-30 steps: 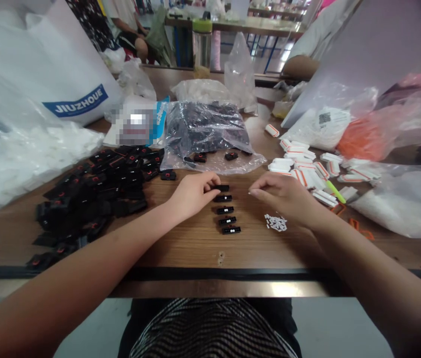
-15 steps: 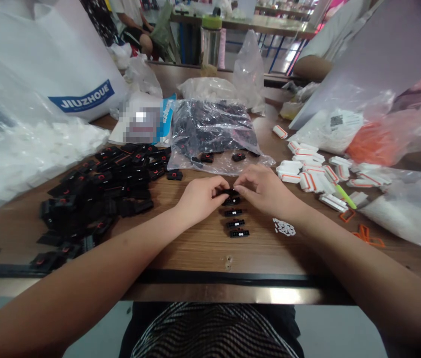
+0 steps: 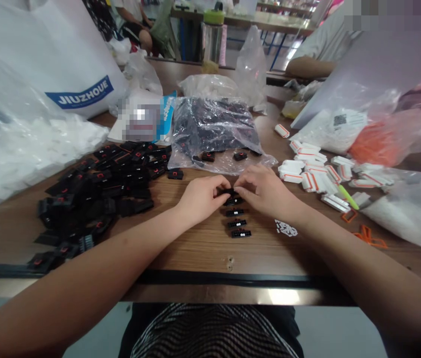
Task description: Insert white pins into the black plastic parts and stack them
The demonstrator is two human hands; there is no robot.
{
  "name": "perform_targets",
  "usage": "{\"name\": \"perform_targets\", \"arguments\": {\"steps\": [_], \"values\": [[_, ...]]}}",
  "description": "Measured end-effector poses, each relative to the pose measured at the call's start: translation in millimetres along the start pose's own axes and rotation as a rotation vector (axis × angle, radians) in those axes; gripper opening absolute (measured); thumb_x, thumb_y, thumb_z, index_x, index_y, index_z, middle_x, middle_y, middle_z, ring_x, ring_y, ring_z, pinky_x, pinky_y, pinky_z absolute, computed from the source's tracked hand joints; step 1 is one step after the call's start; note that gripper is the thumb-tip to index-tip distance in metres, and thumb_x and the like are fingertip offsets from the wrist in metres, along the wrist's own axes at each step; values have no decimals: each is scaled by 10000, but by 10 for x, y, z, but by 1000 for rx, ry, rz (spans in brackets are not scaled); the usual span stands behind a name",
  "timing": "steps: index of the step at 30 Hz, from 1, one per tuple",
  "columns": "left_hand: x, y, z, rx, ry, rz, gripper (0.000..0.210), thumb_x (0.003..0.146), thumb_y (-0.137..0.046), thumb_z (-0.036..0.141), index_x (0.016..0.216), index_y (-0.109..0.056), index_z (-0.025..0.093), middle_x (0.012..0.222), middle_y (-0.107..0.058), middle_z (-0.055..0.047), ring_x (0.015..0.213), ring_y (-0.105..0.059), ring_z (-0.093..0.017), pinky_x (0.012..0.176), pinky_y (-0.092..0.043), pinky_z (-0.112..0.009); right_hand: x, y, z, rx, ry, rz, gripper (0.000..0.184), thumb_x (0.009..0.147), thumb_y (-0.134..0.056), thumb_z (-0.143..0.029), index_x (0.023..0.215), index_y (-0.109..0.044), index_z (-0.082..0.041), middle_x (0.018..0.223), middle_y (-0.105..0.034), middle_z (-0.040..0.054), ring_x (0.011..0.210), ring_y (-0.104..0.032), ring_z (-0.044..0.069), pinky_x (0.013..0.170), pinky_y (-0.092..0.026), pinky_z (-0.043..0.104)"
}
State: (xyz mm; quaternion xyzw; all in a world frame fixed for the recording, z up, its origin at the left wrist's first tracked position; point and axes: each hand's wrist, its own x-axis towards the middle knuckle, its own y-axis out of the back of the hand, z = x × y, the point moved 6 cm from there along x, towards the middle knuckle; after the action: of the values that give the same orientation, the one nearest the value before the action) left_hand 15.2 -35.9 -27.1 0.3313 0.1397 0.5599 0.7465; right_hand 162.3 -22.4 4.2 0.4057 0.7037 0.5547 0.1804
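The left hand point(image 3: 203, 196) is pinching a black connector point(image 3: 230, 191) by its left end, thumb and fingers appearing closed on it. The right hand point(image 3: 262, 188) is meeting the other end, its thumb and forefinger tips close together; whether they are gripping the part or a small piece cannot be told, the contact being partly hidden.

The connector is lying between the two sets of fingertips, its long axis running roughly left to right, from one hand toward the other. A row of black connectors point(image 3: 235, 213) is extending from the grip toward the body, each piece sitting roughly parallel to the held one and showing white dots. The closest of these is lying just beside the left thumb; touching or apart cannot be told.

Small white pieces point(image 3: 287, 228) are lying to the right of the grip and nearer the body, close to the right wrist, so the right hand is the nearer. A heap of black connectors point(image 3: 121, 174) is spreading well left of the grip.
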Motion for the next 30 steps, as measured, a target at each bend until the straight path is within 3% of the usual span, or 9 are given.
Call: {"name": "perform_targets", "arguments": {"steps": [11, 17, 24, 27, 30], "values": [[0, 3, -8, 7, 13, -1, 106, 798, -705, 182, 898, -677, 202, 687, -645, 32, 609, -540, -127, 599, -369, -258, 8, -2, -85, -54, 51, -43, 202, 943, -542, -286, 866, -709, -203, 939, -686, 75, 928, -556, 255, 860, -389, 429], [8, 8, -23, 2, 29, -2, 104, 798, -703, 180, 900, -686, 195, 661, -618, 38, 596, -524, -121, 600, -364, -257, -36, 53, -104, -90, 77, 5, 226, 930, -536, -225, 997, -752, -229, 939, -744, 45, 909, -594, 245, 825, -369, 413], [4, 9, -7, -63, 32, 1, 99, 793, -676, 164, 887, -679, 197, 659, -625, 34, 593, -524, -120, 599, -375, -251, -45, 76, -161, -86, 117, -11, 230, 880, -552, -194, 928, -775, -217, 987, -749, 55, 952, -605, 262, 868, -390, 445], [5, 1, -34, -52, 37, 2, 86, 796, -683, 194, 882, -686, 200, 648, -616, 34, 594, -526, -123, 599, -375, -254, -102, 213, -78, 64, 74, 35, 228, 876, -556, -222, 941, -775, -232, 987, -750, 49, 945, -634, 235, 898, -443, 425], [12, -5, -66, -36, 45, 6, 86, 799, -696, 223, 883, -693, 206, 649, -616, 35, 596, -526, -123, 609, -384, -261, -320, 363, 175, 137, -73, 28, 200, 869, -582, -300, 859, -773, -241, 913, -753, 51, 857, -665, 206, 846, -497, 381]]}}
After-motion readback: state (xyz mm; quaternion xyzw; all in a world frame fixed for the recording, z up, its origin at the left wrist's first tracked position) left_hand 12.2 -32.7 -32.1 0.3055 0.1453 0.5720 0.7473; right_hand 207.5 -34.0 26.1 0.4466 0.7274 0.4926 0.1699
